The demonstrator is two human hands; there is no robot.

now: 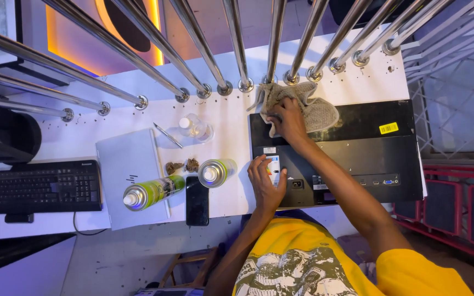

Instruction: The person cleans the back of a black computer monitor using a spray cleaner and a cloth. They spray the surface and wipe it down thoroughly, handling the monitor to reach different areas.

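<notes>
A black flat monitor (368, 148) lies back-side up on a white table (226, 120). My right hand (287, 119) presses a grey-beige cloth (308, 104) onto the monitor's upper left corner. On the monitor's lower left part rests my left hand (264, 183), flat beside a small sticker, with nothing in it. Just left of the monitor stands a green spray can (215, 172).
A second green spray can (152, 192) lies on a closed silver laptop (127, 164). A black phone (197, 200), a small clear bottle (193, 127), a pen (167, 135) and a black keyboard (45, 186) sit to the left. Steel railing bars (237, 44) cross above the table's far edge.
</notes>
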